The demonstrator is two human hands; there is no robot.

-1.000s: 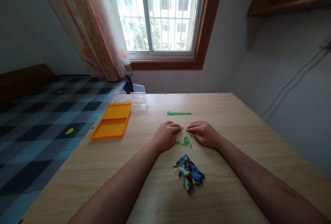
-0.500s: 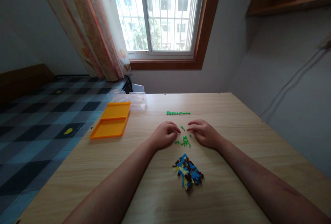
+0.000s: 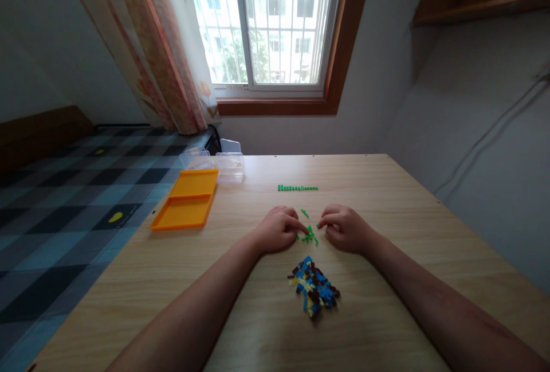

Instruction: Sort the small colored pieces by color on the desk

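Note:
My left hand (image 3: 281, 228) rests on the table with its index finger stretched out, the tip touching a small pile of green building bricks (image 3: 309, 237). It holds nothing that I can see. Across the pile, my right hand (image 3: 346, 227) has its fingers partly bent and apart, with the index fingertip at a tiny green brick (image 3: 317, 225). A few green bricks (image 3: 305, 213) lie just beyond the fingertips. Farther back stands a neat row of green bricks (image 3: 297, 188). Nearer to me is a heap of blue, brown and yellow bricks (image 3: 314, 287).
An orange two-part tray (image 3: 185, 195) lies at the table's left side. Behind it are clear plastic boxes (image 3: 231, 167). The wooden table (image 3: 387, 200) borders a bed with a checked cover (image 3: 77, 206) on the left; a window (image 3: 279, 28) is ahead.
Both hands have come closer to me, down to the green pile. My left index finger now reaches into it, and the right fingertips have moved to the tiny green brick.

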